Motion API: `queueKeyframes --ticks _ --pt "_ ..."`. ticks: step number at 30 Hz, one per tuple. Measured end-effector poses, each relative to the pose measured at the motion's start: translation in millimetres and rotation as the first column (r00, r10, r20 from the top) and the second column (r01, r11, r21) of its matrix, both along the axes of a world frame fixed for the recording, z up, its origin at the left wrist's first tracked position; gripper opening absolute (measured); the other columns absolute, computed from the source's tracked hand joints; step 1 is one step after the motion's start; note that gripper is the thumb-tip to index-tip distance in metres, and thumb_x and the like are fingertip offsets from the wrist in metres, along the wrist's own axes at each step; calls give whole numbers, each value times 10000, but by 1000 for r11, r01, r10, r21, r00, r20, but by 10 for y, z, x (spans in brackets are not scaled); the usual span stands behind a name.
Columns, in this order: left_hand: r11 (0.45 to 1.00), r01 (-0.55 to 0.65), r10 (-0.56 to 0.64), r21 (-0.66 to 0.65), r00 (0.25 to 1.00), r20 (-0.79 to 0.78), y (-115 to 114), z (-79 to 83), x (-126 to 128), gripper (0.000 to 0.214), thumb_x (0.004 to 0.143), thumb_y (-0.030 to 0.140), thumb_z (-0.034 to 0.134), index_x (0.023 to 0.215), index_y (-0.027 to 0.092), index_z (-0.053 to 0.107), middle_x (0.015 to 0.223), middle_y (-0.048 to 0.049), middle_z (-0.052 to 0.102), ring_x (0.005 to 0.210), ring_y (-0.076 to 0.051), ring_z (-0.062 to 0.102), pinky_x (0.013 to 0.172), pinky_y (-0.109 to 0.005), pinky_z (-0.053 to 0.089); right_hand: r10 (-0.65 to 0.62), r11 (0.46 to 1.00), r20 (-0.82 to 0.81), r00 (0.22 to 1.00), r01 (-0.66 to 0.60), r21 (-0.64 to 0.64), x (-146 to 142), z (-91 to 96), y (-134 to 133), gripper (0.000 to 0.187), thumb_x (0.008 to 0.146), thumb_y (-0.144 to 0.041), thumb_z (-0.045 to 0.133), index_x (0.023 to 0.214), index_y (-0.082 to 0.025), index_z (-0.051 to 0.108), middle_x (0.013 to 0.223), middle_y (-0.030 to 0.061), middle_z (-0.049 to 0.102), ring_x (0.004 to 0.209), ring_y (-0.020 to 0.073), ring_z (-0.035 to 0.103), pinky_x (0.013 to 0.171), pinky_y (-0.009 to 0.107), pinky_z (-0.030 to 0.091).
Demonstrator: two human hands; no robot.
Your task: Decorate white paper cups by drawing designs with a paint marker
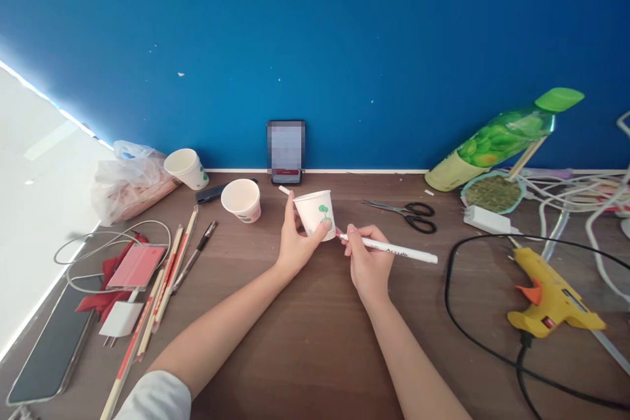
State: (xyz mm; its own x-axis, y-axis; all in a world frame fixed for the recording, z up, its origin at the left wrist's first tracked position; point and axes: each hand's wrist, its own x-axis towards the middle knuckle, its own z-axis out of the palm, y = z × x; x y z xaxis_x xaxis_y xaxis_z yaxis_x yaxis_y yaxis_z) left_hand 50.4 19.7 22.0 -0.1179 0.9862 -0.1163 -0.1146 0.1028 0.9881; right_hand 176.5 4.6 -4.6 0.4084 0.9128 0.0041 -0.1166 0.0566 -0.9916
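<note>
My left hand is wrapped round a white paper cup with a green plant print, which it holds a little tilted above the table. A slim white stick-like piece shows just beyond the left fingertips; whether the hand holds it I cannot tell. In my right hand is a white marker pen, with its pinkish tip at the lower right side of the cup. A second paper cup stands upright left of my left hand. Black-handled scissors lie beyond my right hand.
More paper cups, a plastic bag, chopsticks, a pen and a phone are at left. A phone leans on the blue wall. At right are a green bottle, cables and a yellow glue gun.
</note>
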Motion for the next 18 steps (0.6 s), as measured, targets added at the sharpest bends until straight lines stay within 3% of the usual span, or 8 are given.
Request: queueKeyframes --ticks 6,9,13,18 --pt "1000 5 -6 11 1000 4 4 -7 -2 1007 714 337 760 1505 234 146 1265 -104 606 1075 -218 634 930 -327 498 -4 1000 -16 1000 4 2 3 6 11 317 747 -399 711 596 -206 509 434 -70 497 396 79 445 463 229 424" --pt "999 30 -31 42 999 14 18 -38 -20 791 767 345 696 1440 215 300 1184 -85 638 1054 -210 625 918 -319 491 11 1000 -79 997 -9 18 -14 55 19 340 744 -389 711 562 -212 485 384 -88 432 412 85 455 545 255 495" --pt "999 41 -42 34 998 44 38 -99 -54 406 824 390 592 1159 171 525 1065 -72 647 1002 -220 609 897 -342 481 53 998 -139 989 -48 44 -30 74 5 343 743 -387 723 564 -215 487 378 -99 424 423 84 460 674 325 560" --pt "996 93 -94 15 992 83 40 -128 -58 418 854 491 561 1137 187 514 1089 -78 622 1021 -233 602 884 -348 483 89 994 -31 996 -86 70 -52 74 -56 306 777 -378 703 590 -216 523 404 -76 449 487 120 547 663 319 560"
